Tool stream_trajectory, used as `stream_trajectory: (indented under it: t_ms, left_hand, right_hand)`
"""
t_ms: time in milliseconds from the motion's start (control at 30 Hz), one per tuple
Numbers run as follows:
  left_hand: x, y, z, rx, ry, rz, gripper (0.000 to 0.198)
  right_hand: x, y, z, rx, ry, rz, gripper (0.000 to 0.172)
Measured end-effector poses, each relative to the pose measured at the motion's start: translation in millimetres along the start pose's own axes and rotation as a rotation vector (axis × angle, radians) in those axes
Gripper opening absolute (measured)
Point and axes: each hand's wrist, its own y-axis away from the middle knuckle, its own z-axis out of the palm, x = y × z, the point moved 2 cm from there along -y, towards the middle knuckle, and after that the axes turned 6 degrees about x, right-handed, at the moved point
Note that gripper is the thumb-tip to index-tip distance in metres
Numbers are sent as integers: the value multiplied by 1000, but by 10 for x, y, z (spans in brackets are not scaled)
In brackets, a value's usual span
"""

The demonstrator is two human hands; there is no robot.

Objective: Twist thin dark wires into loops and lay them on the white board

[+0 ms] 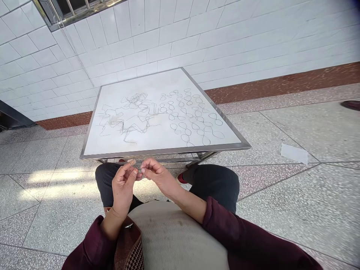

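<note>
My left hand (124, 184) and my right hand (161, 177) are close together above my lap, just short of the table's near edge. Their fingertips pinch a thin wire (139, 169), with small curved bits of it showing around the fingers; its full shape is hidden. Beyond them stands a white table (165, 150) with a metal rim. Several bent, angular wires (135, 125) lie tangled on its left half. Several wires twisted into figure-eight loops (200, 132) are spread over the right half.
A white tiled wall (174, 41) rises behind the table. The speckled floor (281, 210) has a pale strip (294, 153) lying on the right. Part of a dark shoe (351, 105) shows at the right edge. A brown patterned strap (128, 243) lies against my body.
</note>
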Motion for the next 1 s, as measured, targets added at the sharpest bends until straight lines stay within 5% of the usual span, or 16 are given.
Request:
stream_trajectory:
  t_ms: [1000]
  left_hand:
    - [-52, -44, -34, -89, -18, -46, 29]
  right_hand:
    - [26, -77, -133, -247, -42, 298, 33]
